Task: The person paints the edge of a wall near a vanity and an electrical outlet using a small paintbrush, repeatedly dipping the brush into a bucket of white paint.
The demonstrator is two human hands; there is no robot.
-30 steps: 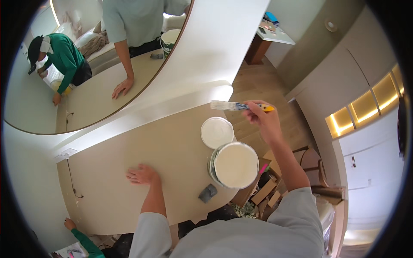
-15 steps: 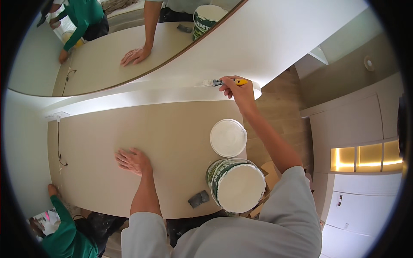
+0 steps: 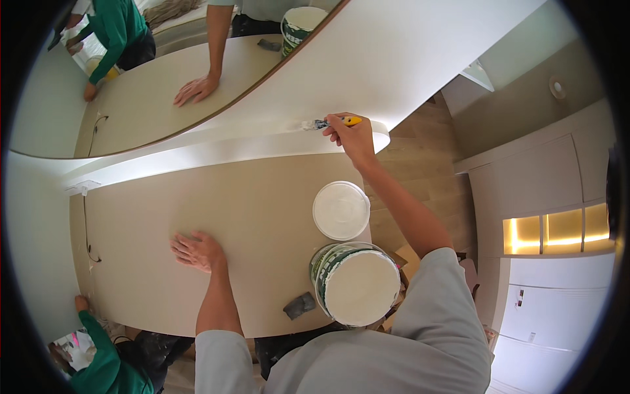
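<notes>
**Brush up at the wall ledge**

Right hand (image 3: pixel 351 134) pinching a brush (image 3: pixel 328 123), bristles touching the white ledge (image 3: pixel 216 148). Left hand (image 3: pixel 197 249) spread flat on the counter (image 3: pixel 249 217). Open paint bucket (image 3: pixel 357 282) near the front edge, lid (image 3: pixel 341 210) just beside it.

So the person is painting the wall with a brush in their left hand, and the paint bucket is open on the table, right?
Not quite. The head view shows the brush in the right hand. The left hand rests flat on the table. The paint bucket is open, its lid beside it.
</notes>
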